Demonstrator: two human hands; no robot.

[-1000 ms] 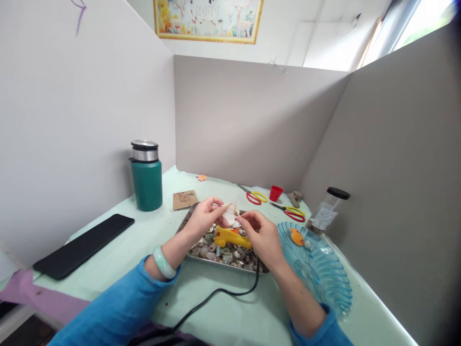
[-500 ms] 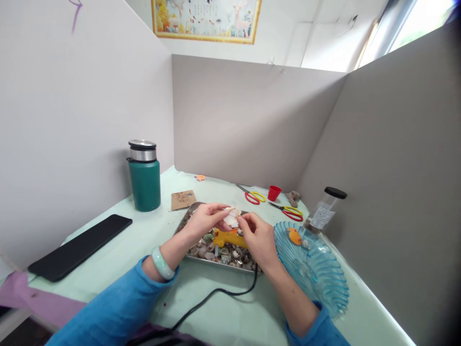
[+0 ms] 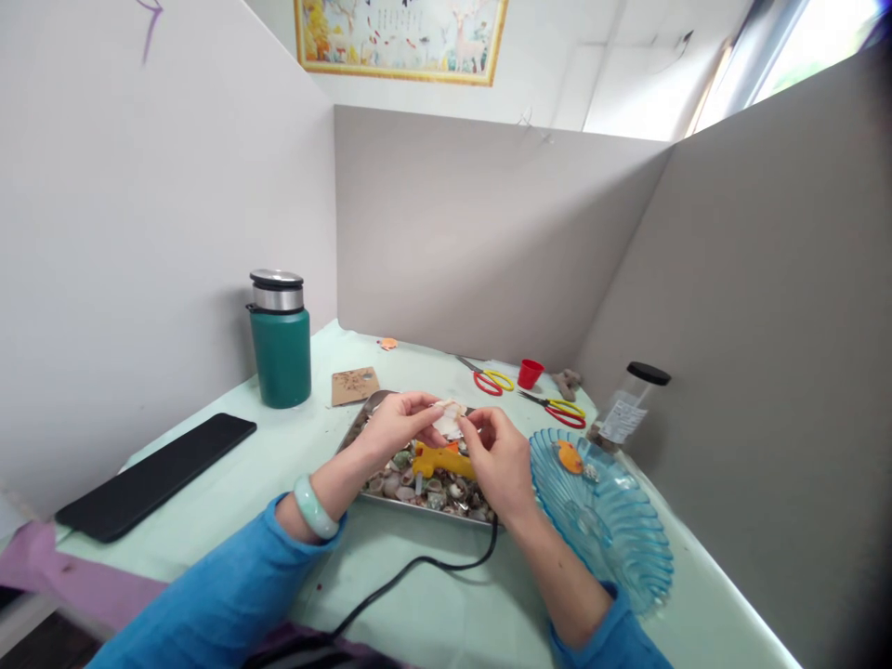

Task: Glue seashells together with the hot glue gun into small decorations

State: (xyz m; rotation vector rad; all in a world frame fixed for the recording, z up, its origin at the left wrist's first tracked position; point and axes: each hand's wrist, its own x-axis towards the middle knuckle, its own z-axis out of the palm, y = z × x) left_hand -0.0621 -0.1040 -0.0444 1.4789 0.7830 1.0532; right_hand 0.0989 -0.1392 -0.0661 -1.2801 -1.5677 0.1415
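Observation:
Over the tray, a white seashell is held between both hands. My left hand pinches its left side with thumb and fingers closed. At the shell's right edge, my right hand is closed too, its thumb and fingertips pressed against it. Below them lies a yellow glue gun, partly covered by my right hand; a black cord leads from the tray toward me. Many small seashells fill the metal tray around the gun. Anything tiny between the right fingertips is hidden.
A blue glass plate with an orange piece stands at right, beside a black-lidded jar. Behind are two scissors, a red cup and a brown card. A green bottle and black slab are left.
My right fingertips have shifted very slightly on the shell's edge. Both hands otherwise stay in place over the tray, and the surrounding things have not moved.

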